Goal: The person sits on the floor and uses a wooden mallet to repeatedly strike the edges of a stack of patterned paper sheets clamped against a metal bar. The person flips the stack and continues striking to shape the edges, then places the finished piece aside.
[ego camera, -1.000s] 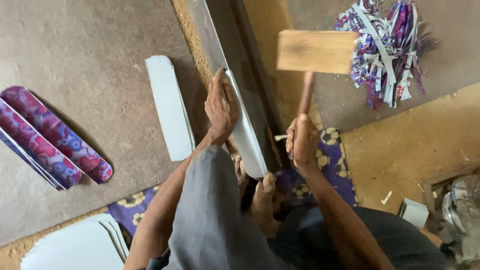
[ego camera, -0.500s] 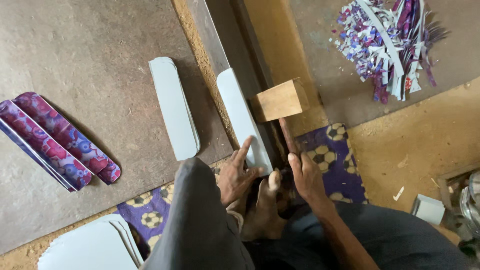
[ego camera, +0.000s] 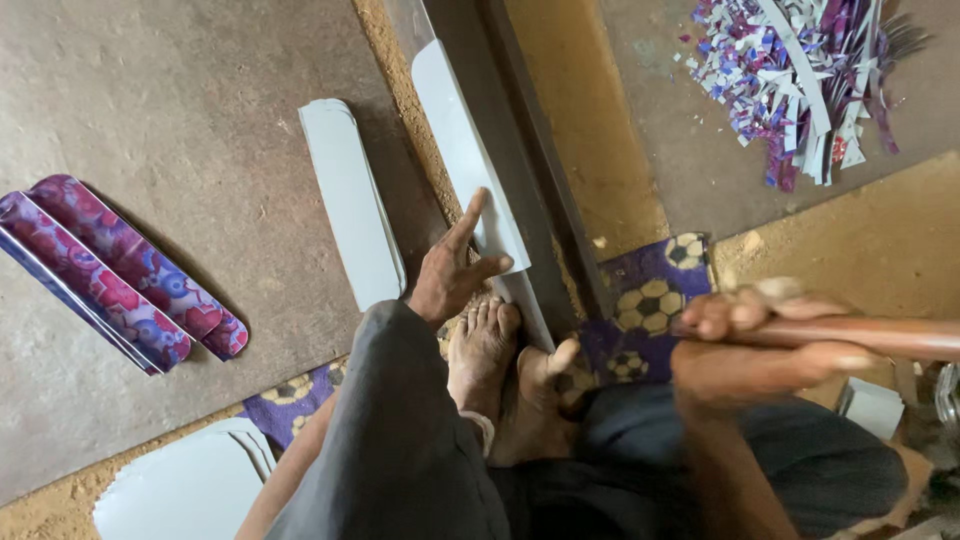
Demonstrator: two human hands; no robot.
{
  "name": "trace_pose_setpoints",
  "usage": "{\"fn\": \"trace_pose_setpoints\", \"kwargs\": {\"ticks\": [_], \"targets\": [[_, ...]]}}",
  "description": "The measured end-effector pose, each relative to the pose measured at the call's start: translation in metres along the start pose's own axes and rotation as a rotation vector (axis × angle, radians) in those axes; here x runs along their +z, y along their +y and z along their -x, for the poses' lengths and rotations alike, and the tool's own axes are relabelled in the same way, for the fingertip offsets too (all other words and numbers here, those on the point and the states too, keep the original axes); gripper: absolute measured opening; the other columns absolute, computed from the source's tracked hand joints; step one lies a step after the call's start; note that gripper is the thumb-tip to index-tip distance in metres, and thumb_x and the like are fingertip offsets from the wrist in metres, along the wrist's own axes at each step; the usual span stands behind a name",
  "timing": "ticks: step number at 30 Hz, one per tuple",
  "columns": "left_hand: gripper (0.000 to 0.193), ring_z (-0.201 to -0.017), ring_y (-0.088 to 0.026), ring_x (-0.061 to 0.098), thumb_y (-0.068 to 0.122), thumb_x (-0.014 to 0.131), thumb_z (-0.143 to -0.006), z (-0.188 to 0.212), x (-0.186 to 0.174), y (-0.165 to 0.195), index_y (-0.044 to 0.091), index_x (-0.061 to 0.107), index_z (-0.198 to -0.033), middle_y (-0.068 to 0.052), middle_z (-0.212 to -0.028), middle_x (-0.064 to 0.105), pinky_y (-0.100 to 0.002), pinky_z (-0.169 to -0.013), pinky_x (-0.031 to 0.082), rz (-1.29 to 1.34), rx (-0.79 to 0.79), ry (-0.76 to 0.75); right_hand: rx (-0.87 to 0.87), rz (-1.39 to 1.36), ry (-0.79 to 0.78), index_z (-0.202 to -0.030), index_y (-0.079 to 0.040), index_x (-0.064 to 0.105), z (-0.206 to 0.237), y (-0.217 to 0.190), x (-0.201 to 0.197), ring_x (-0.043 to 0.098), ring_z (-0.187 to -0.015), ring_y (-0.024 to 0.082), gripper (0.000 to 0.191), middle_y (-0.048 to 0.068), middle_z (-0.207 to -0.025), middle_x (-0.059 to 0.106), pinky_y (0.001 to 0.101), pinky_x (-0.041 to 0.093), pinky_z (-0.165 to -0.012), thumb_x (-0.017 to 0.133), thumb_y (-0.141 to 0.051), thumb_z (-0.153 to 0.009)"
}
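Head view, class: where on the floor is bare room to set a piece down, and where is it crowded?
Free: grey board left of the pale strip, above the floral strips. Crowded: around the left hand, metal bar, feet; scrap pile top right.

wooden handle [ego camera: 880,335]: runs off the right edge, its head unseen
right hand [ego camera: 745,345]: blurred
pale sheets [ego camera: 190,485]: cut by bottom edge

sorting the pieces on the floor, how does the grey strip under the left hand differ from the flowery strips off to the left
The grey strip is plain pale grey; the flowery strips are patterned pink, purple and blue. The grey strip lies on the long metal bar, pinned by the left hand; the flowery strips lie untouched on the brown floor mat. The grey strip is single there; the flowery ones are stacked. Both are long with rounded ends.
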State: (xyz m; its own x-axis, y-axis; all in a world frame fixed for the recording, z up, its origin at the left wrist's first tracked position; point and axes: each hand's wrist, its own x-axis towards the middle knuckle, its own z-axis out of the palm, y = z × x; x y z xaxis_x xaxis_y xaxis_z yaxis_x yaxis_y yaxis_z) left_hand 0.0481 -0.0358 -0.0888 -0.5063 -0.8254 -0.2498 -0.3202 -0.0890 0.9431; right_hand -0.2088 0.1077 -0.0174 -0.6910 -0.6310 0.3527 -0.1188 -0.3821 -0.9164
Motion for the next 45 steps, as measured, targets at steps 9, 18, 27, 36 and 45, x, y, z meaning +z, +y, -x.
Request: {"fn": "trace_pose_setpoints", "kwargs": {"ticks": [9,18,27,36,45], "targets": [[0.096,-0.154,-0.034,0.029,0.029,0.078,-0.089,0.004,-0.002,0.005,0.012,0.021,-0.164,-0.020,-0.166,0.032,-0.044,-0.124,0.027,0.067,-0.014,-0.017,0.512,0.146,0.004,-0.098,-0.009,0.052,0.048,0.020,-0.046,0.051,-0.057,0.014,0.043,0.004,-0.074,0.053,0.0339,0.046,-0.048,0.042,-0.049,-0.113],[0.098,-0.153,-0.030,0.037,0.033,0.079,-0.087,0.004,-0.002,0.004,0.013,0.022,-0.164,-0.019,-0.164,0.039,-0.040,-0.123,0.032,0.082,-0.042,-0.017,0.481,0.105,0.053,-0.094,-0.013,0.053,0.000,-0.010,-0.042,0.048,-0.048,0.012,0.045,0.001,-0.066,0.051,0.0328,0.045,-0.045,0.043,-0.051,-0.117],[0.100,-0.155,-0.030,0.030,0.040,0.076,-0.086,0.000,0.000,-0.006,0.014,0.019,-0.164,-0.017,-0.166,0.033,-0.042,-0.124,0.029,0.136,-0.011,-0.050,0.561,0.753,-0.691,-0.078,-0.016,0.054,0.008,0.032,0.031,0.050,-0.044,0.016,0.051,0.001,-0.055,0.050,0.0365,0.042,-0.043,0.039,-0.057,-0.104],[0.104,-0.158,-0.033,0.021,0.047,0.075,-0.086,-0.004,0.001,-0.017,0.013,0.017,-0.165,-0.018,-0.171,0.023,-0.045,-0.128,0.022,0.178,0.022,-0.074,0.708,0.710,-0.727,-0.084,-0.013,0.055,0.041,0.048,-0.035,0.049,-0.053,0.012,0.064,-0.002,-0.065,0.048,0.0339,0.041,-0.047,0.036,-0.072,-0.100],[0.107,-0.145,-0.033,0.047,0.049,0.076,-0.083,-0.003,0.003,-0.015,0.015,0.017,-0.165,-0.022,-0.161,0.041,-0.042,-0.117,0.042,0.130,-0.007,-0.067,0.966,0.420,-0.510,-0.087,-0.004,0.053,0.072,0.042,-0.070,0.043,-0.045,0.018,0.053,0.007,-0.065,0.048,0.0376,0.037,-0.043,0.039,-0.052,-0.106]]}}
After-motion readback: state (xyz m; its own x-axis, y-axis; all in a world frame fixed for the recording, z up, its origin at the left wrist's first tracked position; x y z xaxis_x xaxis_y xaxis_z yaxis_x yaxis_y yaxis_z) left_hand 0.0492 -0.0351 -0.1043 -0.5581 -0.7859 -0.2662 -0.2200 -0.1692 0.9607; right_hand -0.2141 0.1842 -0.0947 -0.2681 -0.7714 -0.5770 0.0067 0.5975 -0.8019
